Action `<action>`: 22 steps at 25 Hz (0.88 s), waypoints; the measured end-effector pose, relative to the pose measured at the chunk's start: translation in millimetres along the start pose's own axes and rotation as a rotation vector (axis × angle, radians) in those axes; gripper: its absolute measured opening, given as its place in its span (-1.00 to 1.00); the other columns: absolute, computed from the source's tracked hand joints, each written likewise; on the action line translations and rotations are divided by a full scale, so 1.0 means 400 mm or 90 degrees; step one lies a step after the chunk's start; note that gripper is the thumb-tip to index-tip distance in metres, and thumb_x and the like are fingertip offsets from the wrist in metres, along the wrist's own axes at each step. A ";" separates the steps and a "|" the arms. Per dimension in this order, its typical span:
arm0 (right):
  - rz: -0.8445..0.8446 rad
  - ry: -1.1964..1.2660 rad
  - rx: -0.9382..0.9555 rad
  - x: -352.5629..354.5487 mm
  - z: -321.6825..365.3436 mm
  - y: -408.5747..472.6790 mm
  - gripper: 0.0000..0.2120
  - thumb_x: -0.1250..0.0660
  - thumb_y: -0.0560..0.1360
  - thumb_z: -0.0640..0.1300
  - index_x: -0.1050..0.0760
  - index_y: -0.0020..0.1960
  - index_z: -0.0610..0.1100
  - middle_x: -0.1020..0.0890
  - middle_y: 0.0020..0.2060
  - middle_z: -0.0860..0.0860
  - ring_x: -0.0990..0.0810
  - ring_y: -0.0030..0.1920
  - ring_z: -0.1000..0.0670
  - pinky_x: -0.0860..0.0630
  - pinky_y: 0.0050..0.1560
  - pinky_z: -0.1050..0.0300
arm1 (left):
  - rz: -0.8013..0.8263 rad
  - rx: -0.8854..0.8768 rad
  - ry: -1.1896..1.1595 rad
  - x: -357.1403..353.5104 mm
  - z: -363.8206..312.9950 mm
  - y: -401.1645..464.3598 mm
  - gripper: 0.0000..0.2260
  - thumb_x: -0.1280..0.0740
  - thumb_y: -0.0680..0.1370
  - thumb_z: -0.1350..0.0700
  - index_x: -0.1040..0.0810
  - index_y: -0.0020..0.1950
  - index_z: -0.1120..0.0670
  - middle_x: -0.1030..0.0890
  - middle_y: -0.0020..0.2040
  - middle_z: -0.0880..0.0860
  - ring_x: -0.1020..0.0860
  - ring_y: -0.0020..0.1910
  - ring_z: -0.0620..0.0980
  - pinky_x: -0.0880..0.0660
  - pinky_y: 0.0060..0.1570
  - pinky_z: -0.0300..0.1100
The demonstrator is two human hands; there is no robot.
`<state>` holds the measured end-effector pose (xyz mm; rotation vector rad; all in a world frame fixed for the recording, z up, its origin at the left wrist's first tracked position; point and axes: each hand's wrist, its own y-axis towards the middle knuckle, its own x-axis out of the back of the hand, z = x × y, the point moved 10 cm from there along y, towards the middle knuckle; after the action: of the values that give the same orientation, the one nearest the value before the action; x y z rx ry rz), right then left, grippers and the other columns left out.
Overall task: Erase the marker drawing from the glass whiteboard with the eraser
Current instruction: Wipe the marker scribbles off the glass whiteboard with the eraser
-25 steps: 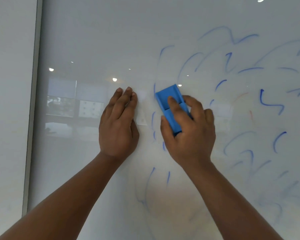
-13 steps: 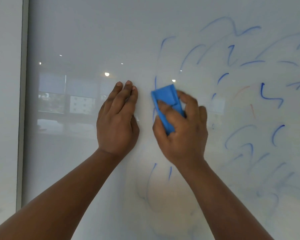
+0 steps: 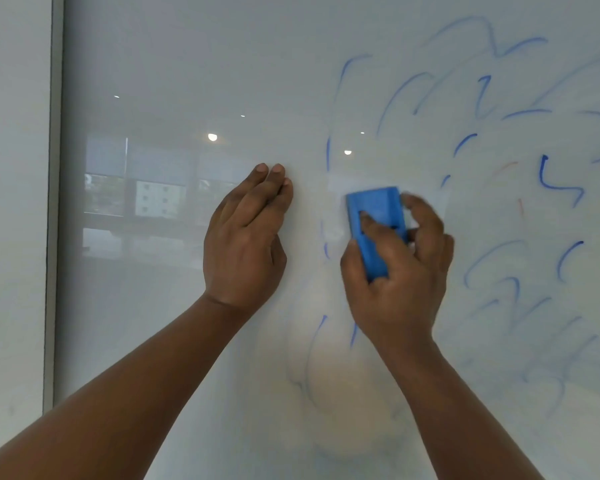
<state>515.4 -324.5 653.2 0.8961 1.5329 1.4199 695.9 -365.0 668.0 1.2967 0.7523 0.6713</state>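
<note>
The pale, reflective glass whiteboard [image 3: 174, 306] is covered at its right with smeared blue marker strokes [image 3: 555, 188]; the left hand [image 3: 245, 244] is laid flat against it, fingers together; the blue rectangular plastic eraser [image 3: 374, 216] is pressed to the glass, clamped in the grip of the right hand [image 3: 395, 271].

An office — wall-mounted glass whiteboard [image 3: 187, 306] reflecting ceiling downlights [image 3: 212, 137] and blinded windows [image 3: 136, 188].

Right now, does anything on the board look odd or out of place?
Nothing damaged or askew. The one odd detail: among the blue strokes are a few faint reddish marks, right of the eraser held in the right hand. The left hand rests flat on the board.
</note>
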 end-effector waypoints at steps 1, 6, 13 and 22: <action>-0.015 -0.005 -0.026 -0.006 -0.004 0.021 -0.75 -0.41 0.50 -0.07 -0.64 0.16 -0.08 -0.48 0.42 -0.14 -0.48 0.04 -0.18 -0.43 0.11 0.06 | -0.001 -0.005 0.001 -0.002 0.000 -0.001 -0.60 -0.22 0.52 0.45 -0.53 0.33 0.26 -0.52 0.37 0.19 -0.43 0.42 0.16 -0.39 0.41 -0.01; 0.055 0.002 0.083 -0.046 0.093 -0.088 -0.70 -0.34 0.57 -0.10 -0.61 0.27 -0.16 -0.56 0.38 0.00 -0.61 0.08 -0.18 -0.41 0.17 0.11 | -0.008 -0.022 -0.016 0.001 0.002 -0.008 -0.62 -0.17 0.54 0.40 -0.54 0.33 0.26 -0.52 0.36 0.18 -0.43 0.42 0.15 -0.39 0.41 -0.02; -0.015 -0.022 -0.030 -0.042 0.060 -0.028 -0.68 -0.35 0.58 -0.07 -0.59 0.30 -0.13 -0.58 0.36 0.00 -0.60 0.04 -0.15 -0.27 0.13 0.25 | 0.006 -0.032 -0.006 0.004 -0.008 -0.031 -0.65 -0.19 0.57 0.39 -0.55 0.31 0.25 -0.54 0.35 0.17 -0.45 0.41 0.15 -0.42 0.39 -0.01; -0.073 -0.047 -0.059 0.008 0.008 -0.097 -0.72 -0.38 0.56 -0.15 -0.62 0.25 -0.18 -0.61 0.31 -0.06 -0.59 -0.03 -0.17 -0.25 0.14 0.32 | -0.022 -0.024 -0.039 0.011 -0.002 -0.037 -0.66 -0.22 0.55 0.43 -0.59 0.27 0.24 -0.58 0.30 0.16 -0.48 0.37 0.15 -0.43 0.37 -0.06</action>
<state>518.7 -324.2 614.4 0.7841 1.4288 1.3487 698.0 -363.4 652.9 1.2617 0.7087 0.6122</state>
